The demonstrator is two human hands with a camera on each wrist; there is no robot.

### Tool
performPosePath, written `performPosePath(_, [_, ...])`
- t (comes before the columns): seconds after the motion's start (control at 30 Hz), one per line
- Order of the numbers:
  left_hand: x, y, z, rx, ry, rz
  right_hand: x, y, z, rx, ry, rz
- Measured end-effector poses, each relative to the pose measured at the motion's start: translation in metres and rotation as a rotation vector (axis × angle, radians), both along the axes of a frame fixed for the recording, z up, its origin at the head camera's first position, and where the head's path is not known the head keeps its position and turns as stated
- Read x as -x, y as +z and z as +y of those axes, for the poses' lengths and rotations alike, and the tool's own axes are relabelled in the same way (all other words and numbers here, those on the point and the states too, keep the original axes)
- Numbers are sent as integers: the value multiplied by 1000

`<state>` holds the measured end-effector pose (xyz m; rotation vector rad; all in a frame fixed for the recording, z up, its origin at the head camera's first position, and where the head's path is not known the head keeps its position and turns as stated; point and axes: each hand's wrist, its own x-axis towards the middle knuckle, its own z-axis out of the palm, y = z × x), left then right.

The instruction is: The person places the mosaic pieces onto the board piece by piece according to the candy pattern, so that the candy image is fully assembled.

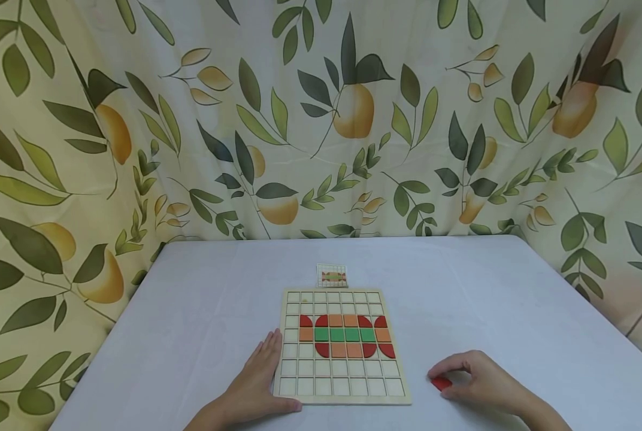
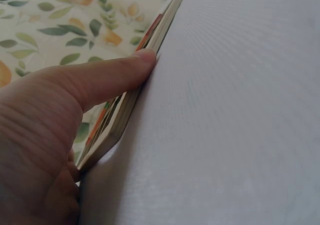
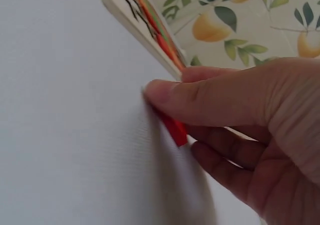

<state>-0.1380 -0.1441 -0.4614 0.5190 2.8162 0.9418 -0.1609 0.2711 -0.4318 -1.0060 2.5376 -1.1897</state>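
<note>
A wooden grid board [image 1: 342, 387] lies on the table, with red rounded pieces, orange squares and a central row of green squares [image 1: 337, 334] set in its cells. My left hand [image 1: 248, 383] rests against the board's left side, fingers stretched along that edge. Its thumb [image 2: 117, 77] touches the near edge, close to the corner. To the right of the board, just over the tabletop, my right hand [image 1: 485, 384] pinches a red piece [image 1: 441, 382] between thumb and fingers. The right wrist view shows that red piece [image 3: 172, 128] partly covered by the thumb.
Just beyond the board's far edge is a small pattern card [image 1: 332, 276] printed with a similar coloured design. A white cloth [image 1: 218, 287] covers the table. Curtains with a fruit and leaf print [image 1: 321, 179] hang behind and at both sides.
</note>
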Motion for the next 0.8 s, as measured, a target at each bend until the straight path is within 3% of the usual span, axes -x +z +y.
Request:
performPosePath(0.13, [-1, 1, 0, 2, -4, 2, 0, -2, -6, -40, -75, 57])
performPosePath(0.37, [-1, 2, 0, 0, -2, -7, -2, -2, -16, -102, -221, 86])
performPosePath(0.6, [-1, 2, 0, -6, -1, -20, -3, -8, -22, -78, -287, 213])
performPosePath(0.8, [-1, 3, 0, -20, -3, -26, -4, -10, -26, -114, -372, 220])
